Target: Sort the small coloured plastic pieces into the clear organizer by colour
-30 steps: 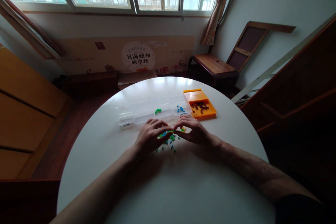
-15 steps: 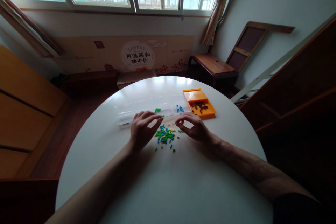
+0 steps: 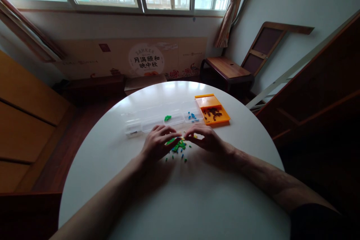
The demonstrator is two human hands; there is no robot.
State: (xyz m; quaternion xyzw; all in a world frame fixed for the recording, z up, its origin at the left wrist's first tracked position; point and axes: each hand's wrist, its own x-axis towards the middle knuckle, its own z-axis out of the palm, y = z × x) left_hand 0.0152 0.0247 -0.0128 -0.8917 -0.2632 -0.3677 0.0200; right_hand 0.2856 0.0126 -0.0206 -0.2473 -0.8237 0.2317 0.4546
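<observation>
A loose heap of small building bricks (image 3: 177, 146), green, blue and yellow, lies on the white table. My left hand (image 3: 160, 142) reaches over its left side, thumb and index finger brought close together at the heap; what sits between them is too small to make out. Across from it, my right hand (image 3: 206, 137) pinches thumb and index finger at the heap's upper right edge, beside yellow bricks. Its fingertips hide whatever they hold. Just beyond the hands is a clear plastic compartment box (image 3: 153, 123), with green bricks (image 3: 168, 118) in one compartment and blue bricks (image 3: 191, 115) in another.
An orange tray (image 3: 225, 120) with dark brown pieces (image 3: 213, 113) stands at the clear box's right end. The round white table (image 3: 180, 202) has its far edge near a wooden chair (image 3: 227, 68) and a printed cardboard panel (image 3: 115, 54) under the window.
My left hand has come down and right from near the clear box to the heap, where the green brick at its fingertips no longer shows. My right hand has shifted slightly left.
</observation>
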